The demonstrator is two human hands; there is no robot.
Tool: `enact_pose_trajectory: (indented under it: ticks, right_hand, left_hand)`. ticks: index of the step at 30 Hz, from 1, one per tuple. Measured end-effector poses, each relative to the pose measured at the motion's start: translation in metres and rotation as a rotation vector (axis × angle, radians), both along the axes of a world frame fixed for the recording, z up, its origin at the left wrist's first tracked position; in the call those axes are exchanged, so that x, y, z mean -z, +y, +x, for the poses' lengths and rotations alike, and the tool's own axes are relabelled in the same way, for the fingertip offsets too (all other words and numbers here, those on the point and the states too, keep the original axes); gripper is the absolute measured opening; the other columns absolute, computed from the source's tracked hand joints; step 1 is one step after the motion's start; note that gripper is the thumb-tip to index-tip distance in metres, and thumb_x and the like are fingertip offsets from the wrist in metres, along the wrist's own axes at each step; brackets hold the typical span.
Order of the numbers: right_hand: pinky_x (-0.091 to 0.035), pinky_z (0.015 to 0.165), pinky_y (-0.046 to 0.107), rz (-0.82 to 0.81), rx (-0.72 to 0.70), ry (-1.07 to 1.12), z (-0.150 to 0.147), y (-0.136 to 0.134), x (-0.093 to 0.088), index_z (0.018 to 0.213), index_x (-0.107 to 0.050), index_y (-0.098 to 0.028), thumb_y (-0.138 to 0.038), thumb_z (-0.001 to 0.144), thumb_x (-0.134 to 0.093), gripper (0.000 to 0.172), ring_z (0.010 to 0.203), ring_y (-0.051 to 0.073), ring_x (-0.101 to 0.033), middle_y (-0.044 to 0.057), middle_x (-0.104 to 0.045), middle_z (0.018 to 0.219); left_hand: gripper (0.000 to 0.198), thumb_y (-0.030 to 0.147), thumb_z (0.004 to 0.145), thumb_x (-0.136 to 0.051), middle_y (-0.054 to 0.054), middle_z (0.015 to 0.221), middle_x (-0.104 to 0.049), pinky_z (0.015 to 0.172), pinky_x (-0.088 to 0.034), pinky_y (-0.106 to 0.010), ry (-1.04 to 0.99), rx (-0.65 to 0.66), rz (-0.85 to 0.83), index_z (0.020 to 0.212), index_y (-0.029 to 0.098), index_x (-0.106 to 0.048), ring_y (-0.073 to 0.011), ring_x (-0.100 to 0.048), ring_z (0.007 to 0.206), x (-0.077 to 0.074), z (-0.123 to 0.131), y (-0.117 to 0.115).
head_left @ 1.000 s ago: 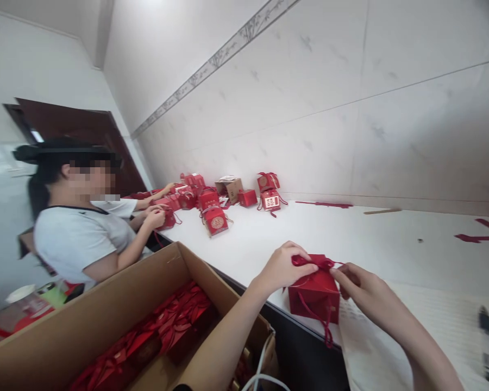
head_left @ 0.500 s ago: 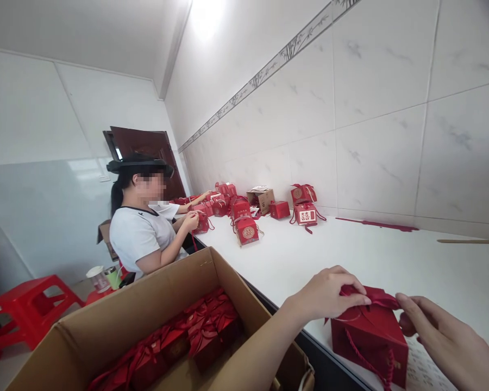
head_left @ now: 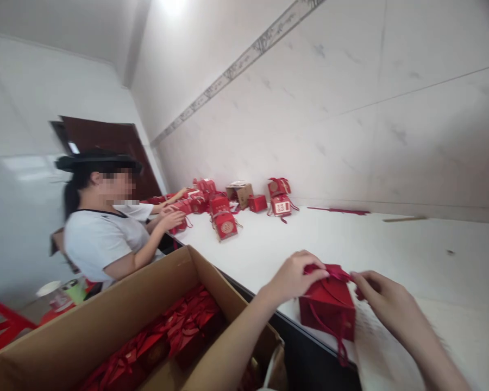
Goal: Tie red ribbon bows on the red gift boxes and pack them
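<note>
A red gift box [head_left: 326,317] with a twisted red cord handle stands near the front edge of the white table. On its top lies a red ribbon [head_left: 337,273], tied in what looks like a bow. My left hand [head_left: 299,277] pinches the ribbon's left side between thumb and fingers, above the box lid. At the opposite side my right hand [head_left: 385,296] grips the ribbon's other end, its lower fingers curled beside the box.
A large cardboard carton [head_left: 85,326] with several ribboned red boxes stands at lower left. More red boxes [head_left: 226,224] and a small brown carton [head_left: 240,193] sit along the table's far part. A co-worker [head_left: 106,233] sits at left, hands on a red box.
The camera has turned to the right, so the table scene slides left in view. Both my hands stay on the ribbon. The co-worker's hands have shifted slightly.
</note>
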State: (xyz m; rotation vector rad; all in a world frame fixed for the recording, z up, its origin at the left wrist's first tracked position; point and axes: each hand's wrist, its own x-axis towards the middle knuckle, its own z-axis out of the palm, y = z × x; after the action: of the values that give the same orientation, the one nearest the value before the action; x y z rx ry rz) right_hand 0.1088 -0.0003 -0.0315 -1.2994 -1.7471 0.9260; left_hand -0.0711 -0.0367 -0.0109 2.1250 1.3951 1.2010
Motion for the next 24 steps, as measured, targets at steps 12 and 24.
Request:
enact_pose_trajectory:
  ticks: [12,24]
  right_hand:
    - [-0.035,0.053,0.027,0.032,-0.118,0.007,0.009,-0.019,-0.010,0.062,-0.054,-0.019,-0.053,0.079,-0.044,0.039,0.055,0.017,-0.050,0.003,-0.057,0.058]
    - [-0.031,0.051,0.024,-0.019,-0.208,-0.025,0.014,-0.034,-0.024,0.059,-0.047,-0.018,-0.043,0.083,-0.046,0.034,0.054,0.013,-0.044,-0.001,-0.052,0.057]
  left_hand:
    - [0.013,0.028,0.080,-0.056,-0.001,0.080,-0.063,0.078,-0.043,-0.028,-0.005,-0.120,-0.066,0.074,0.019,-0.062,-0.0160,-0.057,0.082,-0.005,0.003,0.002]
    - [0.017,0.033,0.079,-0.055,-0.002,0.082,-0.064,0.078,-0.044,-0.029,0.058,-0.148,-0.118,0.076,0.018,-0.063,-0.0169,-0.058,0.083,-0.008,0.003,0.001]
